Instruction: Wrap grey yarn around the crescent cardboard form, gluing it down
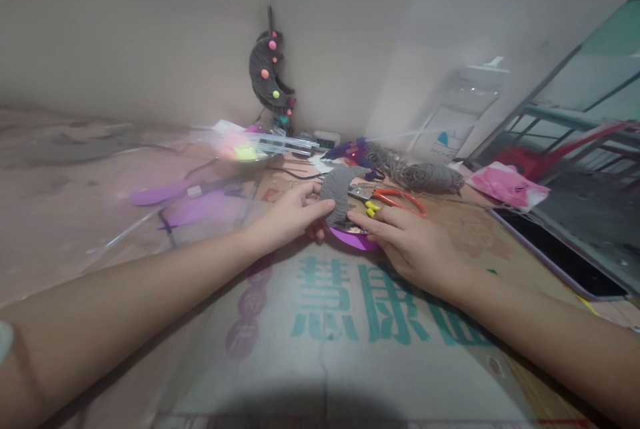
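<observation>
A crescent wrapped in grey yarn (336, 194) is held low over the cardboard. My left hand (303, 211) grips its left side, with the thumb on the front and the other fingers partly hidden behind. My right hand (400, 232) holds the lower right end, its index fingertip pressed on the yarn's edge; its thumb is hidden. A purple piece (354, 238) sticks out below the crescent, between the hands. Just beyond my right hand lie orange-handled pliers (399, 200) and a small yellow-handled tool (371, 208).
Printed cardboard (320, 362) covers the work surface. Behind are a grey yarn skein (433, 177), a blue glue gun (350, 149) and a clear bottle (455, 112). A phone (560, 252) lies right, purple sheets (195, 206) left. A decorated crescent (265, 72) hangs against the wall.
</observation>
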Tool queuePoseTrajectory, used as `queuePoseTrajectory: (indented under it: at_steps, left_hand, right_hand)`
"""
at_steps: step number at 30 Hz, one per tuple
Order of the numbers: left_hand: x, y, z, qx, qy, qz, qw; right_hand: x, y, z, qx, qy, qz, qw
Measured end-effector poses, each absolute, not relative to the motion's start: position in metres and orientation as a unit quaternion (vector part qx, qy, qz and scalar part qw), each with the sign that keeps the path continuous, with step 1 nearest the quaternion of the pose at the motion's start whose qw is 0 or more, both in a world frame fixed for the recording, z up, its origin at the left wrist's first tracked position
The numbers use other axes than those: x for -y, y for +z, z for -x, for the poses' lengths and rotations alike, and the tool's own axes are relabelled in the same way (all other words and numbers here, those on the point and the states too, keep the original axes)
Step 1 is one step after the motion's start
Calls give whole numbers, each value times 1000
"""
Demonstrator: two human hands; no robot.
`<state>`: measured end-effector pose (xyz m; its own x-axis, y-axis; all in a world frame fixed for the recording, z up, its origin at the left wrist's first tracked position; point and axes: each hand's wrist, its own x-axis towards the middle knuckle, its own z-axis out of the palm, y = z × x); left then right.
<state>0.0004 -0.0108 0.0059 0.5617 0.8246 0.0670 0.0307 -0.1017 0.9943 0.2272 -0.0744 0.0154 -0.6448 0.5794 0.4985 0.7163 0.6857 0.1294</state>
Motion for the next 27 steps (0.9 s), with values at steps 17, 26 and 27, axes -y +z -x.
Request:
queuePoseTrajectory:
  at_steps: [17,26,27]
  left_hand:
    - [13,8,-2,-327,334,-660,589]
    - [12,7,-1,-328,330,-660,590]
    - [12,7,-1,-327,331,-660,590]
  right_hand:
    - [75,15,-228,894,-159,361,212]
    - [74,14,-228,893,-168,352,224]
    - [75,15,-228,892,-162,357,226]
